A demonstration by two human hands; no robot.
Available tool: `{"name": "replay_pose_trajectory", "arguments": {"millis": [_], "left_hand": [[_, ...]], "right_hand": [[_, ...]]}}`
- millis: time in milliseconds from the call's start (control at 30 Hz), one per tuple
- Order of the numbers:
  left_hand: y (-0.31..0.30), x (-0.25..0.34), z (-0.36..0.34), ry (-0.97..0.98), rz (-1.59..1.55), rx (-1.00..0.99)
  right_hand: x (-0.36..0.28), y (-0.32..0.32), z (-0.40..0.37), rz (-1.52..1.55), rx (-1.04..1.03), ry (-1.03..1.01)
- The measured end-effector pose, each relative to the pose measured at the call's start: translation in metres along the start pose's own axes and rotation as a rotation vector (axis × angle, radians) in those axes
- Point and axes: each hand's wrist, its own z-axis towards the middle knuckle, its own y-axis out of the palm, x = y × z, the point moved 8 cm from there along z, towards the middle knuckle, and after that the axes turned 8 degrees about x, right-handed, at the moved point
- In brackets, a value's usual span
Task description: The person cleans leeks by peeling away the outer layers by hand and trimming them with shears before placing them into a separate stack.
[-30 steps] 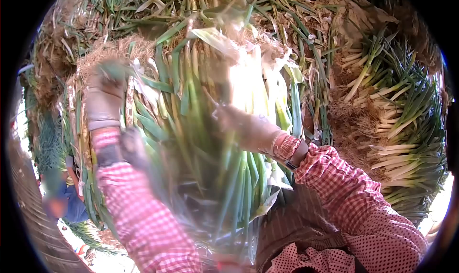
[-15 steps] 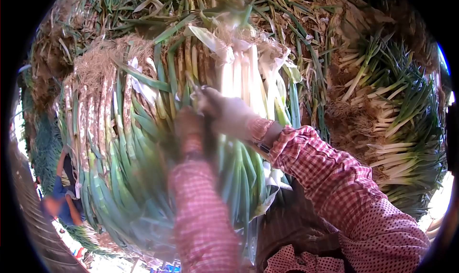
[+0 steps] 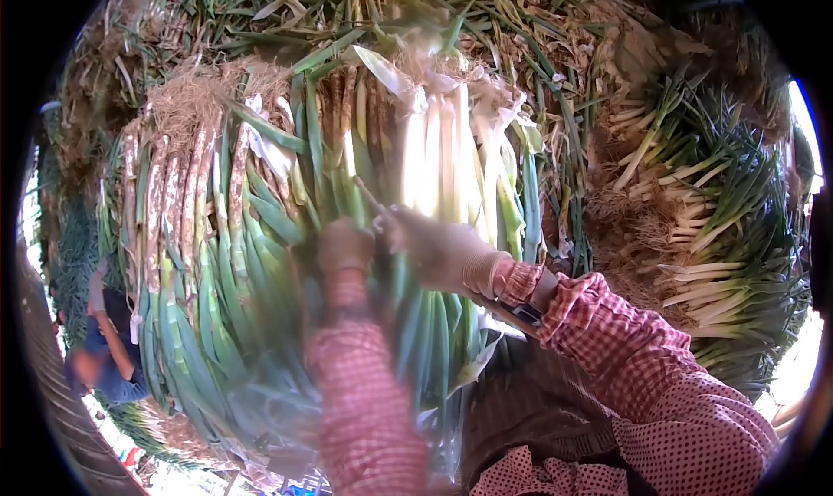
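Note:
My left hand (image 3: 345, 246), gloved and blurred by motion, is closed low over the stems of the green onions (image 3: 186, 210). What lies inside its fingers is hidden. Beside it, my gloved right hand (image 3: 438, 251) is closed around a thin stick-like tool (image 3: 369, 194), whose narrow tip points up and left past the fingers. Above the right hand stand peeled, bright white green onions (image 3: 431, 149) with roots upward. Brown-skinned, soil-marked ones lie to the left, their green leaves hanging towards me.
More green onions (image 3: 707, 292) are piled at the right, roots facing the middle. Cut leaves and dry husks (image 3: 555, 27) cover the ground behind. At the far left another person (image 3: 117, 357) in dark blue bends over a heap. Clear plastic (image 3: 286, 418) hangs below the leaves.
Both hands have come down toward me, the right also moving slightly right. The tool's tip now shows more clearly. The person at the left has shifted an arm.

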Motion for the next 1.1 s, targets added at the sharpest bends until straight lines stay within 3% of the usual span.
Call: {"name": "replay_pose_trajectory", "arguments": {"millis": [133, 267, 433, 467, 533, 633, 700, 800, 833, 1000, 1100], "left_hand": [[0.004, 0.001, -0.01, 0.075, 0.098, 0.002], [0.006, -0.002, -0.016, 0.127, 0.086, 0.052], [0.019, -0.009, -0.023, 0.157, 0.125, 0.084], [0.025, -0.012, -0.026, 0.159, 0.15, 0.079], [0.035, -0.005, -0.047, 0.236, 0.205, 0.046], [0.056, -0.001, -0.065, 0.365, 0.201, -0.075], [0.046, -0.005, -0.06, 0.251, 0.163, -0.204], [0.004, 0.005, -0.032, 0.323, 0.242, 0.144], [-0.003, -0.008, -0.023, 0.136, 0.058, 0.286], [0.044, -0.042, -0.003, -0.109, -0.056, 0.174], [0.059, -0.066, 0.005, 0.063, -0.2, 0.052]], "right_hand": [[-0.013, -0.009, 0.008, -0.044, -0.002, -0.012], [-0.041, -0.037, 0.033, 0.045, 0.124, 0.056], [-0.017, -0.04, 0.064, 0.107, 0.194, 0.065], [-0.007, -0.036, 0.049, 0.065, 0.211, -0.014], [0.008, -0.004, 0.024, -0.073, 0.122, -0.195], [0.015, 0.025, -0.028, -0.109, -0.117, -0.139], [0.008, 0.029, -0.034, -0.13, -0.171, -0.052], [-0.01, 0.024, -0.005, -0.165, -0.073, -0.02], [-0.019, 0.016, 0.003, -0.156, -0.027, 0.015], [-0.028, -0.005, 0.057, 0.125, 0.096, 0.055], [-0.013, 0.007, 0.031, 0.167, 0.067, -0.051]]}}
